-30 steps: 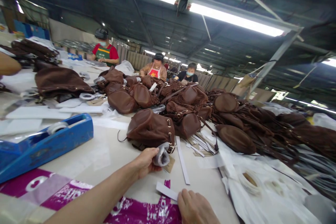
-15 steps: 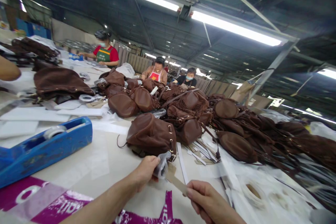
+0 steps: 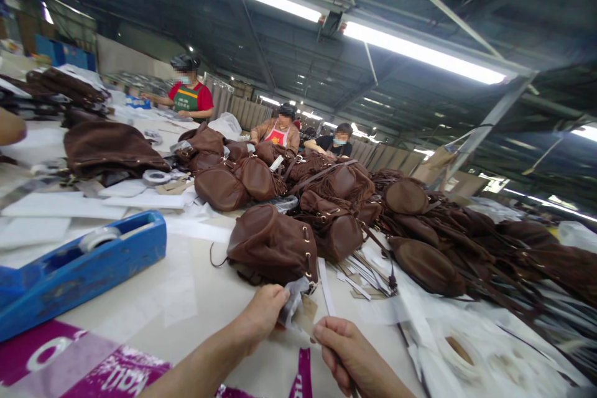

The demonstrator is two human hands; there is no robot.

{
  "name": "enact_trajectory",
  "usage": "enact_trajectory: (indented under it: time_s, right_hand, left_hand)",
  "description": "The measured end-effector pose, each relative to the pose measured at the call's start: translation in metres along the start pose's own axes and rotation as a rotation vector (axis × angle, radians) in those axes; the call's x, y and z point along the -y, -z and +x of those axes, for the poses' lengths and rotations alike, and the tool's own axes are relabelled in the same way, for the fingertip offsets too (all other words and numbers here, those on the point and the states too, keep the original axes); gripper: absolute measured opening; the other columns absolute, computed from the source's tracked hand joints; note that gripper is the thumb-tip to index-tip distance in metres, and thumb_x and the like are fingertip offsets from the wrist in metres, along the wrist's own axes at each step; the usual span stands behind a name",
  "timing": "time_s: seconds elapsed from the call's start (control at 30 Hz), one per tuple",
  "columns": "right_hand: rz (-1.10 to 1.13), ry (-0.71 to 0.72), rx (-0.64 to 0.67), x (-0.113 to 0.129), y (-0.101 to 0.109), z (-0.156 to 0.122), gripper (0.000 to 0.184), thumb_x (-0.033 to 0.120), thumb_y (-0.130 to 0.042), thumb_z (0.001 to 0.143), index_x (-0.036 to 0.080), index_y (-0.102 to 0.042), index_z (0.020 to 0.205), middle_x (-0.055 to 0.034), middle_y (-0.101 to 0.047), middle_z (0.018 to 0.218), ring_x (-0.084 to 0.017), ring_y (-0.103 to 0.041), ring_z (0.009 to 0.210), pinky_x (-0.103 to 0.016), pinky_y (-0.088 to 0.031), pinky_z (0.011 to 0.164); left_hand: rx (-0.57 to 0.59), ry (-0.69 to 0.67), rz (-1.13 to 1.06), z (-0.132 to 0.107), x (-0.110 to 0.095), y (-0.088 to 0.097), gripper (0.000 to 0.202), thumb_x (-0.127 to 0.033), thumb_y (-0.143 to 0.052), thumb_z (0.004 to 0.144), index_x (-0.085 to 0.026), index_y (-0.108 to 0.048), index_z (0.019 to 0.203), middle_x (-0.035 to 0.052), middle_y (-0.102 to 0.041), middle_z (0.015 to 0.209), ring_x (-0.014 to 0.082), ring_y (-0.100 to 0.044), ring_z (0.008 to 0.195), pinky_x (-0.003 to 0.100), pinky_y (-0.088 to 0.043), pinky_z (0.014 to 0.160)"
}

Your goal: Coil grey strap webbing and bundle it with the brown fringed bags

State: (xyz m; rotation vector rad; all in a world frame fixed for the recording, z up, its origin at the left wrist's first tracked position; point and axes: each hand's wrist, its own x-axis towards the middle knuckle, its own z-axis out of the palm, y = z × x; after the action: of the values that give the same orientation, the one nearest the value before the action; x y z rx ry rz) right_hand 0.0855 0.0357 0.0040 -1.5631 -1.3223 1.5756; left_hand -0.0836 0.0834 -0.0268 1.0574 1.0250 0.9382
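My left hand (image 3: 262,312) pinches a crumpled clear plastic wrapping (image 3: 293,305) just in front of a brown drawstring bag (image 3: 268,242). Close by on the right, my right hand (image 3: 347,348) is closed on a tan card strip (image 3: 308,316), whose far end lies against the plastic. Part of the strip is hidden inside the right fingers. The bag rests on its side on the white table (image 3: 196,317), its metal eyelets facing right. Whether the plastic is joined to the bag I cannot tell.
A blue tape dispenser (image 3: 107,261) stands at the left. Piled brown bags (image 3: 345,180) spread across the back and right. Paper strips (image 3: 368,273) lie beside the bag, and a white roll (image 3: 459,351) sits front right. Several people work behind; one person's arm (image 3: 10,127) shows at far left.
My right hand has moved left, closer to my left hand, and less of the card strip shows between them. My left hand keeps its hold on the plastic.
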Motion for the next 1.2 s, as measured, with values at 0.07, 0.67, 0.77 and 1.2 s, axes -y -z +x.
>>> enact_trajectory:
  time_s: [0.07, 0.67, 0.77, 1.2]
  right_hand:
    - [0.009, 0.028, -0.005, 0.003, -0.006, 0.005, 0.038, 0.056, -0.059, 0.069, 0.02, -0.047, 0.066, 0.0109, -0.043, 0.038, -0.002, -0.024, 0.025, -0.017, -0.014, 0.027]
    - [0.603, 0.054, -0.028, -0.023, -0.031, 0.057, 0.062, 0.048, -0.092, 0.04, 0.019, -0.066, 0.087, 0.0101, -0.053, 0.045, -0.003, -0.044, 0.036, -0.012, -0.034, 0.035]
    - [0.777, -0.115, -0.038, -0.014, -0.037, 0.054, 0.066, 0.042, -0.094, 0.037, 0.019, -0.065, 0.092, 0.0055, -0.064, 0.058, -0.008, -0.058, 0.048, -0.015, -0.042, 0.04]
    - [1.115, 0.043, -0.175, 0.002, -0.074, 0.069, 0.065, 0.04, -0.096, 0.022, 0.018, -0.055, 0.069, 0.0143, -0.042, 0.037, 0.0, -0.03, 0.031, -0.009, -0.019, 0.03]
  left_hand:
    - [-0.004, -0.024, 0.034, 0.0, 0.0, 0.0, 0.033, -0.048, -0.057, 0.076, -0.018, -0.051, 0.062, -0.0024, -0.046, 0.057, 0.0139, -0.043, 0.054, 0.022, -0.033, 0.047]
    - [-0.212, -0.429, 0.698, 0.004, 0.006, 0.007, 0.03, -0.022, -0.037, 0.09, -0.014, -0.063, 0.077, 0.0134, -0.053, 0.108, 0.027, -0.048, 0.104, 0.042, -0.036, 0.097]
    - [-0.23, -0.473, 0.739, 0.001, 0.005, 0.006, 0.028, -0.017, -0.039, 0.088, -0.014, -0.065, 0.077, 0.0139, -0.054, 0.111, 0.0269, -0.047, 0.106, 0.042, -0.037, 0.098]
    - [-0.477, -0.63, 0.707, 0.005, 0.003, 0.007, 0.019, -0.016, -0.056, 0.079, -0.017, -0.063, 0.061, 0.0143, -0.058, 0.124, 0.0314, -0.045, 0.118, 0.05, -0.034, 0.103]
